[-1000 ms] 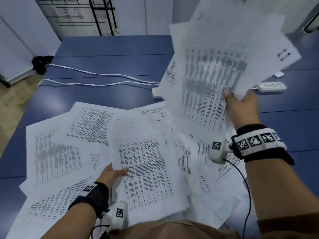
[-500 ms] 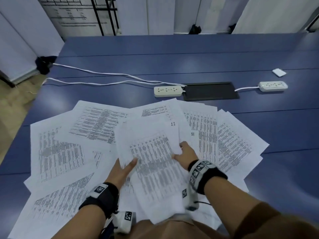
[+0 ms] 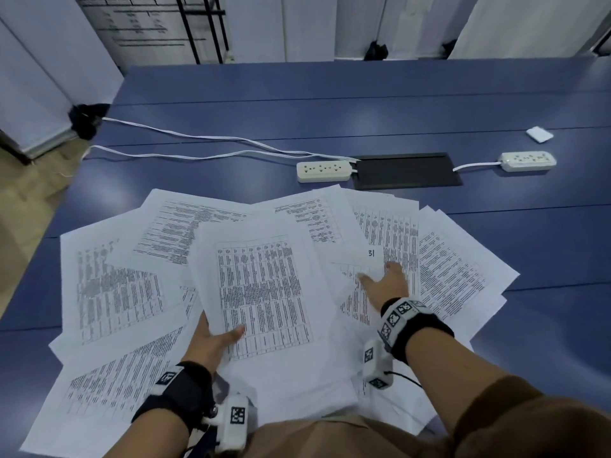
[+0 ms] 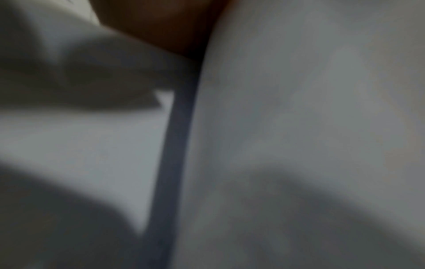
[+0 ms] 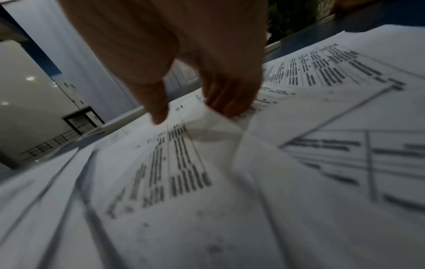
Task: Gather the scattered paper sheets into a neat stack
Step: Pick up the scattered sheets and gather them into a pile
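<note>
Printed paper sheets (image 3: pixel 109 292) lie fanned and overlapping on the blue table (image 3: pixel 330 110). My left hand (image 3: pixel 215 338) grips the near-left edge of the middle pile (image 3: pixel 264 285), thumb on top and fingers underneath. My right hand (image 3: pixel 385 282) is on the sheets to the right, below a page marked 31. In the right wrist view the right hand (image 5: pixel 193 111) has its thumb on a sheet (image 5: pixel 174 163) while the fingers (image 5: pixel 230 98) hook that sheet's raised edge. The left wrist view shows only blurred paper (image 4: pixel 299 109) and a strip of table (image 4: pixel 174 163).
Beyond the papers lie a power strip (image 3: pixel 323 171), a black floor-box lid (image 3: pixel 406 170), a second power strip (image 3: pixel 528 161) and a small white pad (image 3: pixel 539 133). White cables (image 3: pixel 198 138) run to the left edge, where the table ends above a wooden floor.
My right hand lowered a raised bundle of sheets onto the middle pile, then let go and moved right to another sheet. The left hand kept its hold on the pile.
</note>
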The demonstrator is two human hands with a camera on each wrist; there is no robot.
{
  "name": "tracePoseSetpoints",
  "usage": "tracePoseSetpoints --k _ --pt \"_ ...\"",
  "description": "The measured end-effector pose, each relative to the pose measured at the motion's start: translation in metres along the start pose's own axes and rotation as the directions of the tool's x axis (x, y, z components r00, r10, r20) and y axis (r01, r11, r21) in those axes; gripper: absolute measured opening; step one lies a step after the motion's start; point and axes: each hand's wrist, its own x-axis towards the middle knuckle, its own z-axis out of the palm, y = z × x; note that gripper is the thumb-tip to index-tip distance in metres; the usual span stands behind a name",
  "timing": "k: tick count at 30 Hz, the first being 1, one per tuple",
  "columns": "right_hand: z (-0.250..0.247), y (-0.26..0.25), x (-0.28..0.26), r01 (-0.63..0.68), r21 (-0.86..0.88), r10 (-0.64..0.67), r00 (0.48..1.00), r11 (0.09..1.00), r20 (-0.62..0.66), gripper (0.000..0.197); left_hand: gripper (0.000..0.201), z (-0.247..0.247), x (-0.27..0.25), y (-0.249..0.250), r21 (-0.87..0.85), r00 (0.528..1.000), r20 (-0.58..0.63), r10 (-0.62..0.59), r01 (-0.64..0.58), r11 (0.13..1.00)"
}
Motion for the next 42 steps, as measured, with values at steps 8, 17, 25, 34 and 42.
tracePoseSetpoints --k 8,17,25,34,42 --pt "0.006 -0.019 0.000 0.120 0.297 -0.169 0.975 0.947 0.145 0.018 0.062 -0.010 0.010 -0.008 -0.016 0.996 0.049 -0.068 0.069 0.997" --pt "-0.084 -0.072 -0.010 0.443 0.327 -0.267 0.845 0.835 -0.464 0.009 0.063 -0.005 0.002 0.002 -0.025 0.996 0.069 -0.047 0.049 0.998" --pt "-0.145 -0.145 -0.064 0.734 0.520 -0.515 0.678 0.436 -0.525 0.021 0.097 0.009 0.009 0.004 0.238 0.984 0.180 0.006 -0.049 0.970" --pt "-0.035 -0.092 -0.017 0.390 0.125 -0.403 0.910 0.912 0.101 0.031 0.105 0.006 0.022 -0.001 0.160 0.967 0.197 -0.159 0.129 0.979" --pt "0.038 -0.047 -0.026 0.257 0.078 -0.267 0.947 0.963 0.180 0.021 0.102 0.016 0.007 0.010 0.114 0.951 0.257 -0.171 0.146 0.983"
